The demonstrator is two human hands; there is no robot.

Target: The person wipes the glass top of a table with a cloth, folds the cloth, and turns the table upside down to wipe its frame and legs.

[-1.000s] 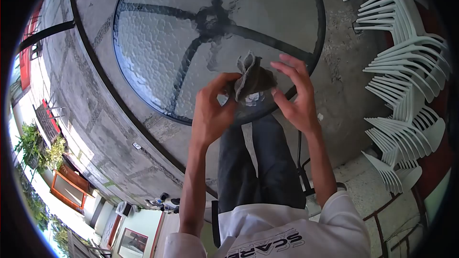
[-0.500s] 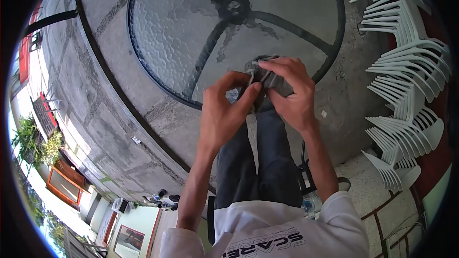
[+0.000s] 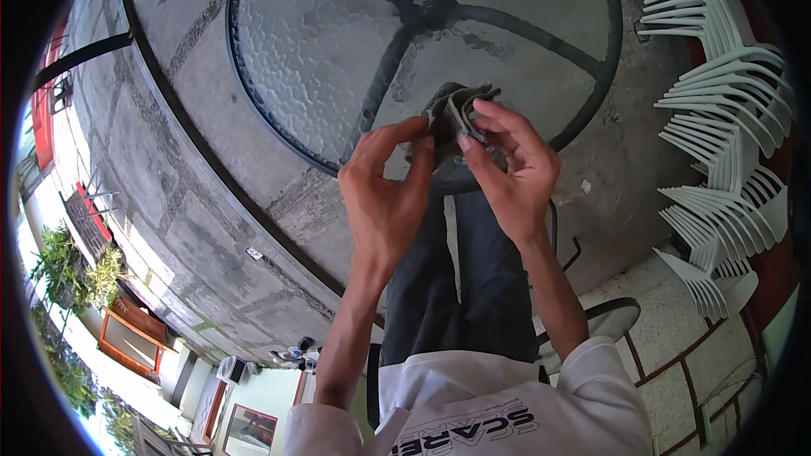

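A crumpled dark-grey cloth (image 3: pixel 452 107) is bunched up between my two hands, above the near edge of the round glass table (image 3: pixel 304 51). My left hand (image 3: pixel 386 190) pinches its left side between thumb and forefinger. On the other side, my right hand (image 3: pixel 517 171) grips a fold of it with the thumb and fingertips. The folds stand up in layers, and whether it is a sock, a glove or a plain rag cannot be made out. Its underside is partly hidden by my fingers.
Stacked white plastic chairs (image 3: pixel 718 110) line the right side. A dark chair's armrest (image 3: pixel 612 308) is beside my right elbow. My legs (image 3: pixel 494 279) reach to the table's near rim. A dark metal rail (image 3: pixel 190 148) crosses the paved floor on the left.
The cloth has been turned and bunched up higher between my hands. My left thumb has drawn back to its left side, and the hands are slightly further apart.
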